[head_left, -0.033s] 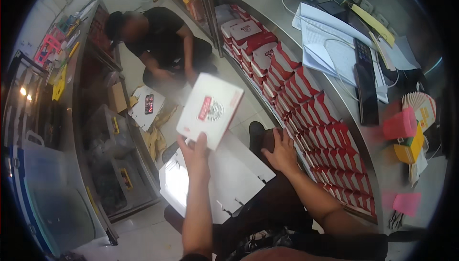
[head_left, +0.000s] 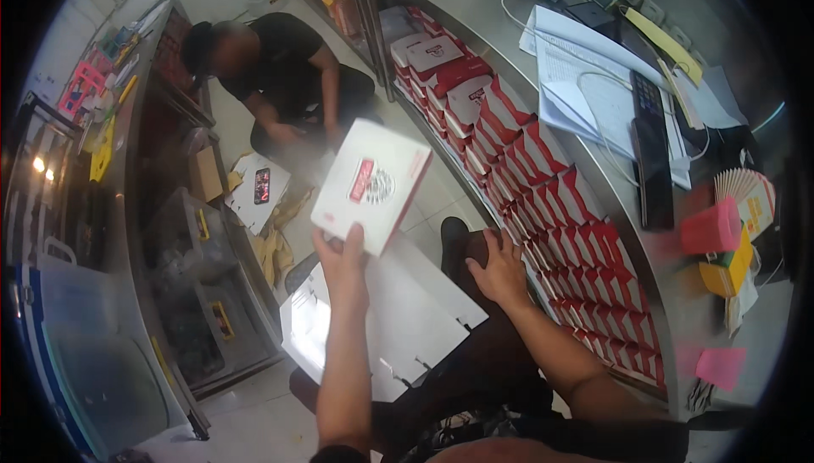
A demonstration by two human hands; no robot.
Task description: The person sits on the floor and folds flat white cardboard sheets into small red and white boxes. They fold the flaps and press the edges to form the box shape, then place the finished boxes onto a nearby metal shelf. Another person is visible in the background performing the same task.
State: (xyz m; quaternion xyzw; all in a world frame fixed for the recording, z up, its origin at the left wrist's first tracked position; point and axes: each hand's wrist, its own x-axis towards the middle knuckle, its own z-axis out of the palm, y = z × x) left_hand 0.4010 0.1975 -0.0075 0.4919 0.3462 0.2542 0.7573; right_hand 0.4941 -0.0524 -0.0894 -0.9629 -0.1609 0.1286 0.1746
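A folded white box (head_left: 370, 187) with a red edge and a red and dark print is in my left hand (head_left: 342, 253). The thumb lies on its top face and the fingers go beneath. Raised in front of me, the box overlaps the far end of flat white card sheets (head_left: 415, 310) with slots, which lie across my lap. My right hand (head_left: 500, 272) rests with fingers spread on my dark-trousered right knee, holding nothing. Close to its right, several red-and-white boxes (head_left: 593, 247) are packed in rows under the counter.
A person in black (head_left: 284, 60) crouches ahead, near a phone (head_left: 262, 185) on white card. Along the left runs a metal shelf unit with clear bins (head_left: 199, 234). The steel counter (head_left: 585, 153) at right carries papers, a dark device and a pink cup (head_left: 710, 225).
My left hand and the box have shifted slightly left and farther away from me. My right hand stays on the knee.
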